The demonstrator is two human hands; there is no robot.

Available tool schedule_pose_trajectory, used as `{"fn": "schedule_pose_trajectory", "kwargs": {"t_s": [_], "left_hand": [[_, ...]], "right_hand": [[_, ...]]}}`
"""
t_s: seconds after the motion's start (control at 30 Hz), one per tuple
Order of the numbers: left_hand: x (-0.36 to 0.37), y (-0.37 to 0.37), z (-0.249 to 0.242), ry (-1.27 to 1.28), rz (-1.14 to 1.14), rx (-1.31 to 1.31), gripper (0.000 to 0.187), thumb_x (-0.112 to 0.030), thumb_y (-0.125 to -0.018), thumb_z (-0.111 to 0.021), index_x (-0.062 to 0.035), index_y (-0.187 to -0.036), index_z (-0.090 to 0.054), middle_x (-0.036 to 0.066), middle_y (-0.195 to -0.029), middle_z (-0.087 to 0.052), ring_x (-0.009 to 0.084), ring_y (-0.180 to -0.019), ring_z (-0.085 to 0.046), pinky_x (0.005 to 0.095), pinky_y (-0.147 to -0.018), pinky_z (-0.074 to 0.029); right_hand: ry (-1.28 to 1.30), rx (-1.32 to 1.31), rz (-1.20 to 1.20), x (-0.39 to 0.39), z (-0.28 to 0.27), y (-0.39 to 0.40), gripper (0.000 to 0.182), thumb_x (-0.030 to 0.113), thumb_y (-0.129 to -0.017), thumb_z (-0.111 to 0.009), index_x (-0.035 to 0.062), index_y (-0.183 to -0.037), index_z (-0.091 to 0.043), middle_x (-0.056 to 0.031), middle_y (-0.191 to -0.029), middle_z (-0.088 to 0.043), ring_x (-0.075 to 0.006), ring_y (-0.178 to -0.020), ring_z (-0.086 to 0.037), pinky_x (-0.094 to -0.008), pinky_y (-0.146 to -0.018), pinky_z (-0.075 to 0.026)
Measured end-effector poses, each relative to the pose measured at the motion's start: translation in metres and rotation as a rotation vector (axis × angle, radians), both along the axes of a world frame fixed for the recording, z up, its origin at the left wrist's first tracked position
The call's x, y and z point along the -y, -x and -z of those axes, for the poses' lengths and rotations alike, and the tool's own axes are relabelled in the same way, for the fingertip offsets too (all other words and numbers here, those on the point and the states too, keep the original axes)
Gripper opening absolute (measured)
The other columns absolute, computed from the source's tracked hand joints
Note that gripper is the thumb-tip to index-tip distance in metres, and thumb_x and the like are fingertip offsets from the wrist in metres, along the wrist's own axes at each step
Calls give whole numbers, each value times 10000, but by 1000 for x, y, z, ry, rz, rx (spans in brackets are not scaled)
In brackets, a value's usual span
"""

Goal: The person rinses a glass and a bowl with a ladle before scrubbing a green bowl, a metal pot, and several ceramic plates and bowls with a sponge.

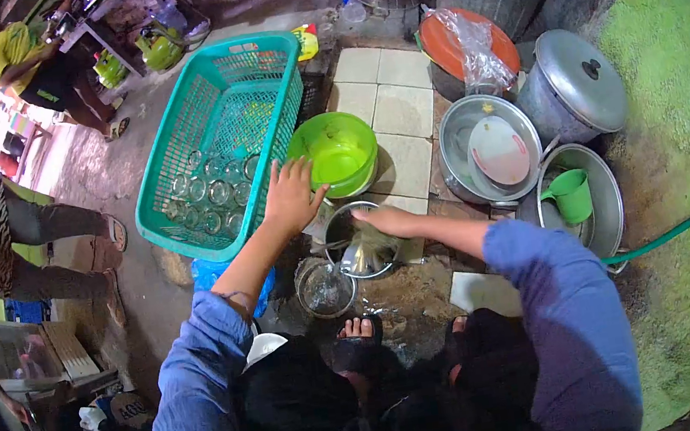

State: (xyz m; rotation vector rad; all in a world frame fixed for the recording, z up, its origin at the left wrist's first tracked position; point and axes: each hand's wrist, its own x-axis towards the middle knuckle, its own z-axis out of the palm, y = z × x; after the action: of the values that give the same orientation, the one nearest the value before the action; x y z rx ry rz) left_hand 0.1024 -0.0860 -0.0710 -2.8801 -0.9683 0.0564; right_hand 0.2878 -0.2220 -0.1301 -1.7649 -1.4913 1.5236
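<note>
My left hand (291,194) is open, its fingers stretched out at the near left side of a bright green plastic basin (344,138). My right hand (387,221) reaches into a metal pot (334,255) on the floor. Motion blurs the fingers, and I cannot tell whether they grip something. Shiny metal shows at the pot's bottom. Just left of it stands a round, clear-looking container (324,287) with water in it. Several drinking glasses (220,193) lie in the large teal plastic basket (186,250) beyond my left hand.
On the right are a metal basin (451,129) holding a plate, a lidded pot (579,83), and another basin (609,192) with a green mug (571,196). A green hose (682,226) runs along the right. Two people stand at the left, one in a yellow shirt (13,51).
</note>
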Motion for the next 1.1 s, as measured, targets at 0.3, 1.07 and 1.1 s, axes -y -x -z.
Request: {"fn": "schedule_pose_trajectory", "kwargs": {"t_s": [0.3, 1.07, 1.1], "left_hand": [[-18, -63, 84, 155, 55, -267, 504, -257, -867, -564, -74, -1329, -481, 164, -999, -683, 304, -947, -668, 466, -958, -443], [87, -106, 6, 2084, -800, 991, 453, -383, -959, -427, -65, -1277, -483, 113, -1167, -589, 240, -1116, -561, 422, -978, -447], [96, -107, 4, 2098, -710, 984, 483, -416, -953, -432, -62, -1279, -479, 113, -1163, -590, 235, -1112, -566, 416, -975, -452]], "right_hand": [[353, 212, -329, 160, 92, -77, 724, 581, -975, -288, -60, -1046, -618, -262, -1010, -652, -329, -901, -616, -441, -875, -442], [-405, -416, 965, 94, -99, -129, 329, 383, -970, -494, 94, -1061, -621, -46, -1065, -604, -140, -952, -579, -301, -841, -458], [-652, -32, 769, 86, -105, -126, 292, 358, -953, -517, 104, -1053, -622, -62, -1103, -592, -172, -997, -568, -327, -874, -449]]}}
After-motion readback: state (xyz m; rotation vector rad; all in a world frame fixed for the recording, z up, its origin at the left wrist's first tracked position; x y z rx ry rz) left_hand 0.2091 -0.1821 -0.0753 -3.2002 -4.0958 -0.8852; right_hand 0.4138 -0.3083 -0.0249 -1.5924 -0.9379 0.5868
